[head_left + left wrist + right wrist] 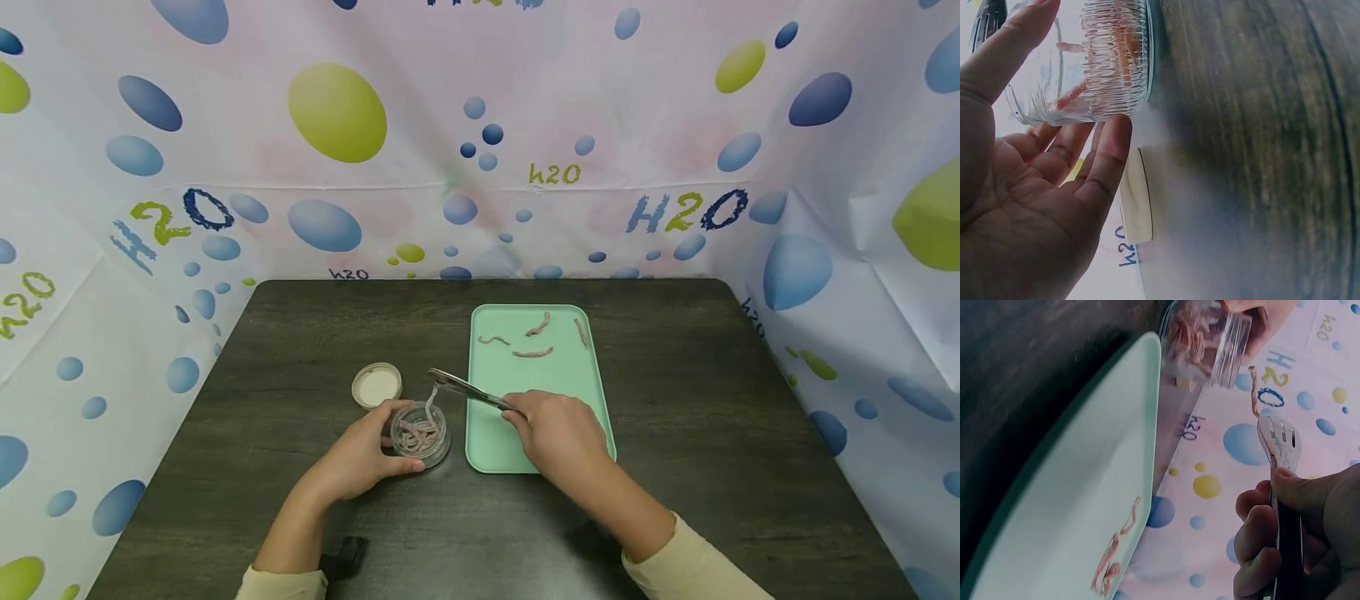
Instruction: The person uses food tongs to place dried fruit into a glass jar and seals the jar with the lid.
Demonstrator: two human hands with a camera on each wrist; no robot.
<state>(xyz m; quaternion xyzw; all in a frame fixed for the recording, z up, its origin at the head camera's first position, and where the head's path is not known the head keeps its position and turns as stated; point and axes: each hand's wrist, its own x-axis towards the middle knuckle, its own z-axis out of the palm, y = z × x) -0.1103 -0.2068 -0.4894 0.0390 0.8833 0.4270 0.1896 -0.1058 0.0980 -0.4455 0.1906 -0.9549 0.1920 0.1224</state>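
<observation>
My left hand (360, 454) grips a small ribbed glass jar (442, 446) from its left side, thumb in front and fingers behind. Inside the jar lie pinkish, worm-like strips (417, 437). My right hand (558, 429) holds metal tongs (468, 389) whose slotted tips (1280, 434) are above the jar's mouth. From those tips hangs one pale pink worm-like strip (1254, 394), its lower end reaching the jar's opening in the head view. Several similar strips (533, 353) lie apart on the far half of a mint-green tray (495, 442), right of the jar.
A round lid (377, 385) with a pale inside lies on the dark wooden table (675, 400), behind the jar. A small black object (347, 557) is near my left forearm. Behind the table hangs a curtain (420, 100) patterned with blue and green ovals.
</observation>
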